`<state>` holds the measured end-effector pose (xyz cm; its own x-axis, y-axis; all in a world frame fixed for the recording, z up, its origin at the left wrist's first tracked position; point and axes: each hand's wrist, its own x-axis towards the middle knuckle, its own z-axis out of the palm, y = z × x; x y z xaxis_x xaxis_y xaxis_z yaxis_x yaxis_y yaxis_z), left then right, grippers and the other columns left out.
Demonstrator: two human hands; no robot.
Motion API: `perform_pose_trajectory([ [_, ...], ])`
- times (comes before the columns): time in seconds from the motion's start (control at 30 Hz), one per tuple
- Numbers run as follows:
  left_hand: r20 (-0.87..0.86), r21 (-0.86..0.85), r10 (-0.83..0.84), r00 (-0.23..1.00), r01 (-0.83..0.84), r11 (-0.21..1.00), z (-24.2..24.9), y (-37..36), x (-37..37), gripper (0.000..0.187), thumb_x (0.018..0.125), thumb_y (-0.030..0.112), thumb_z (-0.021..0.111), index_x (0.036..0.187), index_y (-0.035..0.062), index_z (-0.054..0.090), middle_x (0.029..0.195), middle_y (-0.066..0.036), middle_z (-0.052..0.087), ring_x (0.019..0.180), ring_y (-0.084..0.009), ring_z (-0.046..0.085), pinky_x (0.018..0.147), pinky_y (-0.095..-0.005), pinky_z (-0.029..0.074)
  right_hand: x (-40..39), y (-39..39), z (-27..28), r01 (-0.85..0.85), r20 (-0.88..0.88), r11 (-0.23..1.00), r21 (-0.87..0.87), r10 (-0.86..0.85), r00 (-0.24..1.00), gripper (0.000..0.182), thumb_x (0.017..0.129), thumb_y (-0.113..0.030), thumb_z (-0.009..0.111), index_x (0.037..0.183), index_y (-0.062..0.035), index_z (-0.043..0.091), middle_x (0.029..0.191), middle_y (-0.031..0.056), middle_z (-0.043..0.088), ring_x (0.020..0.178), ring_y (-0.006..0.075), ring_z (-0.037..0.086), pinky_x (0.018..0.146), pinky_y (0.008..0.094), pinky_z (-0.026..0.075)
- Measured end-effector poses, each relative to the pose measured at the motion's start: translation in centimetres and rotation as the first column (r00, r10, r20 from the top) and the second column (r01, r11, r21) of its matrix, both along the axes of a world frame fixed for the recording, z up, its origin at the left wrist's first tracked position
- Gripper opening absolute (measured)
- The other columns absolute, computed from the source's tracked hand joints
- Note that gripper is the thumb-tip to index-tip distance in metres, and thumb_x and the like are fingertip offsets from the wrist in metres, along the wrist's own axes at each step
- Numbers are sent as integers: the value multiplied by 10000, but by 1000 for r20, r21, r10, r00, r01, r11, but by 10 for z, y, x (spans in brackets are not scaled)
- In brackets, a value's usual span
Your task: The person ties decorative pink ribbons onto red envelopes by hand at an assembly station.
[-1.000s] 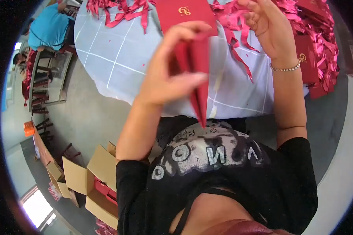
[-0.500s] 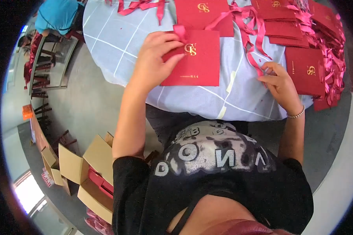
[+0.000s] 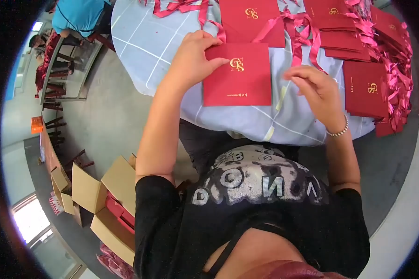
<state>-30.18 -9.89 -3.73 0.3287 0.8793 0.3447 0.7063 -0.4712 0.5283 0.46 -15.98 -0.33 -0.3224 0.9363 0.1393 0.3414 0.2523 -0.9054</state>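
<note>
Resting open left hand (image 3: 193, 58) on bag (image 3: 246, 83), laid flat by table's (image 3: 246, 117) front edge; curling right hand (image 3: 320, 95), fingers apart, near ribbon (image 3: 315, 46).

Table (image 3: 139, 51) under a pale-blue, white-lined cloth (image 3: 284, 123); one gold-lettered red bag (image 3: 239, 86) lies flat under the left fingers (image 3: 201, 39); another red bag (image 3: 253, 23) and pink ribbons (image 3: 307, 28) beyond; red stacks (image 3: 365, 93) past the right fingers (image 3: 312, 74).

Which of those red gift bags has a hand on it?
The bag straight in front of the person: the left hand rests at its far left corner, thumb beside the gold emblem. The right hand touches none.
</note>
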Motion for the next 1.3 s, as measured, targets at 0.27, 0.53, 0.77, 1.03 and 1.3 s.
perform_pose_trajectory([
  [0.27,92,-39,-15,996,19,999,1,-19,16,436,670,87,851,1067,35,677,1074,-119,631,1025,-305,604,913,-367,492,-66,62,-35,-253,336,859,445,102,936,123,898,-34,648,1006,25,650,1090,177,656,919,291,670,764,338,533],
  [0.53,97,18,-107,990,106,994,3,-30,17,404,692,95,848,1050,30,674,1036,-121,651,999,-309,599,900,-384,491,-68,52,-19,-237,217,940,246,185,958,140,880,-113,677,883,20,632,893,172,615,852,358,622,769,418,500],
  [0.77,133,119,-114,985,98,988,19,-32,22,336,715,85,828,1016,28,689,1049,-93,624,995,-271,596,867,-367,484,-59,56,-21,-118,196,934,337,53,979,144,882,-117,685,886,21,643,895,163,619,834,347,623,739,411,499],
  [1.03,276,-214,47,960,14,977,17,-36,30,272,736,33,821,983,1,711,1000,-24,640,675,-78,501,637,-223,439,-57,56,-36,-50,5,871,489,54,999,128,908,-115,675,978,-9,691,903,153,641,828,324,644,729,388,505],
  [1.3,387,-453,214,897,-18,891,12,-37,32,210,792,42,805,987,2,738,847,55,623,653,-12,437,579,-182,366,-64,41,-34,-99,4,977,188,100,995,155,930,-46,663,1070,16,687,794,78,680,684,138,635,653,257,519],
])
